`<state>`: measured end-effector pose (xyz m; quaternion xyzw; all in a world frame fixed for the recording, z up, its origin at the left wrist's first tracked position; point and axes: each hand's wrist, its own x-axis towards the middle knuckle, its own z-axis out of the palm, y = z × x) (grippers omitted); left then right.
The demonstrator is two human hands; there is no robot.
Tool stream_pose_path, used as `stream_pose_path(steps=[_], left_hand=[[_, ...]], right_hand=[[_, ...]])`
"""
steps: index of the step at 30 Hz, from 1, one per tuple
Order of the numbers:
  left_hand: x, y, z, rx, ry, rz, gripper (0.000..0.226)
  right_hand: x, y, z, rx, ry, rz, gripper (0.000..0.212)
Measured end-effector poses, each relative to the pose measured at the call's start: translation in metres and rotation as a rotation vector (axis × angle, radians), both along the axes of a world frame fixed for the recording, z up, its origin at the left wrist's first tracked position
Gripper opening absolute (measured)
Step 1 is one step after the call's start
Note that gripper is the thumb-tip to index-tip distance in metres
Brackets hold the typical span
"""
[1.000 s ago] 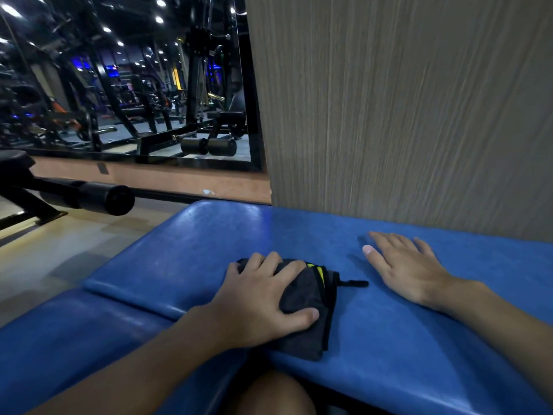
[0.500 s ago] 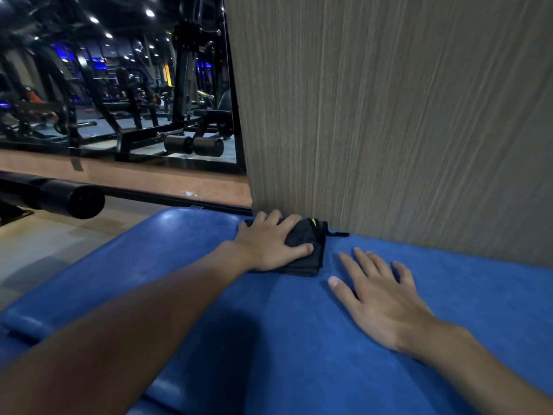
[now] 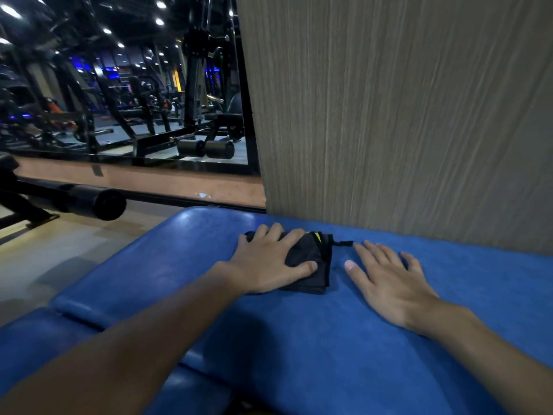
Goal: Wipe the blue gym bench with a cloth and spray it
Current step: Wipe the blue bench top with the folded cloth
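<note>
Head view: left hand (image 3: 269, 262) is pressing flat-fingered on the cloth (image 3: 311, 266), right hand (image 3: 389, 280) is lying spread beside it on the bench (image 3: 299, 339).

dim interior, lit by small ceiling spotlights (image 3: 160, 21) at upper left. faint sheen on the blue tabletop (image 3: 186, 220), soft shadow beside the left forearm (image 3: 143, 345). wide-angle bending at edges; slight motion smear overall.

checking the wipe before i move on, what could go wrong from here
1. The left hand presses the folded black cloth close to the wood-grain panel; a push forward could jam fingertips against it.
2. The right hand lies flat on the blue bench beside the cloth, so that patch may go unwiped.
</note>
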<state>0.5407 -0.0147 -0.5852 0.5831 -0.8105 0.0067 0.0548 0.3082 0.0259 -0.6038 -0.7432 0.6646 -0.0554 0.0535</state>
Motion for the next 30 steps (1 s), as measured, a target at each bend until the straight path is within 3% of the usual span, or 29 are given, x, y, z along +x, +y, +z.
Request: stream_pose_path(steps=[9,13,18,23,30], left_hand=[[0.047,0.113,-0.001,-0.05,-0.028,-0.045,0.084],[0.035,0.122,0.0,-0.07,0.004,0.086,0.084],[0.02,0.091,-0.008,-0.109,0.078,0.119,0.075],[0.012,0.027,-0.007,-0.063,0.046,0.105,0.077],[-0.012,-0.074,-0.003,-0.035,0.047,0.097,0.076]], right_hand=[[0.001,0.008,0.008,-0.001,-0.019,0.019,0.067],[0.007,0.009,0.018,-0.016,0.043,0.054,0.061],[0.02,-0.002,0.016,0.009,-0.038,0.073,0.063],[0.02,-0.006,0.005,0.015,-0.02,0.067,0.086],[0.021,-0.007,0.004,0.027,0.047,0.074,0.086]])
